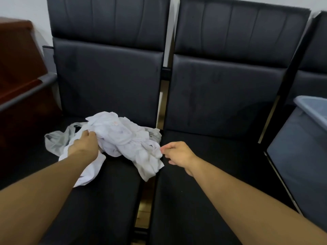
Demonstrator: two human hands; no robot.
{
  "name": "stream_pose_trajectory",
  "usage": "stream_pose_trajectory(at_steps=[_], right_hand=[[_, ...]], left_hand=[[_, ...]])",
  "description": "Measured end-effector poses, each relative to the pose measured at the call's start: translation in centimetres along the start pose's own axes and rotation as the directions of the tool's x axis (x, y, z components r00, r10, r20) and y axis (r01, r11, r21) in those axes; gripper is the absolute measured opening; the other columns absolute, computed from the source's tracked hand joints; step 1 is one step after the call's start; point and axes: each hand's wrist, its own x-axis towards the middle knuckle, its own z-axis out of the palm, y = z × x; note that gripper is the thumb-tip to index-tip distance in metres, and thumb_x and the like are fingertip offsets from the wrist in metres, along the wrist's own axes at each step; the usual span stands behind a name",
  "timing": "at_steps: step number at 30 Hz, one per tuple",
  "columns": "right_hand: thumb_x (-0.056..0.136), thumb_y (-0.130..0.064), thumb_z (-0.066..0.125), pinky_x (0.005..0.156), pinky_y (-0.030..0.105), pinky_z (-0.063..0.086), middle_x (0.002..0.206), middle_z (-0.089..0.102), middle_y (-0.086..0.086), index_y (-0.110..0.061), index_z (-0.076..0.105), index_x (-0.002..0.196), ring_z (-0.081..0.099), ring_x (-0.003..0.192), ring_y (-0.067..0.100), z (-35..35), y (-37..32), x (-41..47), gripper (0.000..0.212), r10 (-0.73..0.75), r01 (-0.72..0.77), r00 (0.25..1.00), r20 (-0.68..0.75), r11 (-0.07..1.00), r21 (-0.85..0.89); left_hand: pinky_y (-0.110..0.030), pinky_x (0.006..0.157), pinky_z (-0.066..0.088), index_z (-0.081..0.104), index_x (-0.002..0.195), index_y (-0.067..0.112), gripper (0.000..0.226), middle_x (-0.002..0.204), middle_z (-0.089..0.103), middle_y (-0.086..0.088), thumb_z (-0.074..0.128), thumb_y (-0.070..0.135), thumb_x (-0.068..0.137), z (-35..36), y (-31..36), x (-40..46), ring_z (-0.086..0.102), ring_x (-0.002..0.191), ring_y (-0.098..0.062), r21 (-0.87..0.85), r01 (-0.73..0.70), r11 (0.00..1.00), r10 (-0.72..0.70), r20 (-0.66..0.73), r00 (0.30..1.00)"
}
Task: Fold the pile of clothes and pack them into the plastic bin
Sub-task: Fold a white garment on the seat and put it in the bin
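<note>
A crumpled pile of white clothes (122,138) lies on the seat of the left black chair (106,191). My left hand (85,144) reaches into the pile's left side and its fingers grip the fabric. My right hand (178,152) hovers at the pile's right edge with fingers loosely curled, fingertips close to the cloth; whether it pinches any fabric is unclear. A translucent grey plastic bin (300,147) stands on the chair at the far right, partly cut off by the frame edge.
A thin grey plastic bag (56,138) lies under the pile's left side. A second black chair (212,174) stands in the middle, with a narrow gap to the left one. A brown wooden cabinet (19,68) stands at the left.
</note>
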Motion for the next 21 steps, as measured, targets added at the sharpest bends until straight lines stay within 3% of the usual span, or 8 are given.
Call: stream_pose_trajectory(at_steps=[4,6,8,11,15,18,21], right_hand=[[0.098,-0.02,0.063,0.099,0.041,0.055,0.117,0.071,0.005,-0.017,0.075,0.105,0.066,0.111,0.023,1.3,-1.3,-1.2,0.015,0.003,-0.003,0.999,0.044,1.0,-0.015],[0.097,-0.019,0.063,0.098,0.042,0.056,0.119,0.07,0.011,-0.01,0.075,0.111,0.067,0.111,0.027,1.5,-2.0,-2.0,0.02,-0.008,0.009,0.999,0.048,1.0,-0.02],[0.097,-0.018,0.061,0.092,0.036,0.059,0.116,0.071,0.01,-0.009,0.073,0.114,0.068,0.108,0.025,1.3,-3.1,-2.9,0.023,-0.023,0.024,0.998,0.062,1.0,-0.004],[0.099,-0.018,0.059,0.078,0.027,0.059,0.107,0.073,0.002,-0.014,0.071,0.114,0.071,0.093,0.015,0.8,-5.2,-4.8,0.02,-0.068,0.065,0.994,0.089,0.997,0.045],[0.1,-0.018,0.061,0.083,0.032,0.06,0.104,0.075,0.007,-0.011,0.071,0.111,0.074,0.093,0.021,0.2,-8.9,-7.7,0.016,-0.159,0.15,0.984,0.082,0.983,0.103],[0.099,-0.014,0.062,0.084,0.033,0.06,0.105,0.076,0.008,-0.01,0.07,0.112,0.074,0.093,0.021,-0.6,-12.4,-10.2,0.016,-0.257,0.24,0.964,0.074,0.953,0.186],[0.099,-0.021,0.064,0.09,0.033,0.06,0.108,0.077,0.005,-0.011,0.069,0.118,0.074,0.1,0.019,-1.8,-16.5,-13.3,0.021,-0.402,0.365,0.913,0.075,0.883,0.295]], left_hand=[[-0.042,0.068,0.046,0.055,0.119,0.01,0.026,0.111,0.063,-0.015,0.046,0.005,0.095,-3.5,-0.6,-2.7,0.064,0.096,-0.038,-0.085,0.034,0.996,-0.055,-0.268,0.962],[-0.048,0.075,0.048,0.055,0.121,0.015,0.029,0.115,0.064,-0.017,0.05,0.004,0.096,-6.2,-0.8,-4.3,0.062,0.1,-0.042,-0.279,0.055,0.959,-0.169,-0.406,0.898],[-0.052,0.089,0.048,0.054,0.125,0.016,0.03,0.124,0.061,-0.016,0.051,0.003,0.098,-9.7,-1.0,-5.8,0.06,0.111,-0.042,-0.547,0.027,0.837,-0.338,-0.478,0.81],[-0.038,0.097,0.045,0.052,0.124,0.016,0.027,0.127,0.061,-0.011,0.046,0.006,0.1,-15.9,-0.9,-8.1,0.059,0.118,-0.031,-0.764,-0.158,0.626,-0.515,-0.557,0.652],[-0.016,0.086,0.036,0.054,0.126,0.018,0.027,0.122,0.064,0.001,0.039,0.018,0.103,-24.0,0.7,-11.1,0.061,0.112,-0.016,-0.766,-0.346,0.541,-0.595,-0.64,0.487],[0.002,0.078,0.03,0.053,0.13,0.023,0.032,0.119,0.061,0.008,0.045,0.014,0.1,-28.7,2.4,-12.9,0.058,0.105,-0.007,-0.706,-0.425,0.566,-0.53,-0.707,0.468],[-0.004,0.09,0.033,0.057,0.13,0.02,0.036,0.126,0.062,0.008,0.034,0.015,0.103,-32.8,5.4,-15.1,0.058,0.114,-0.008,-0.67,-0.596,0.443,-0.487,-0.738,0.467]])
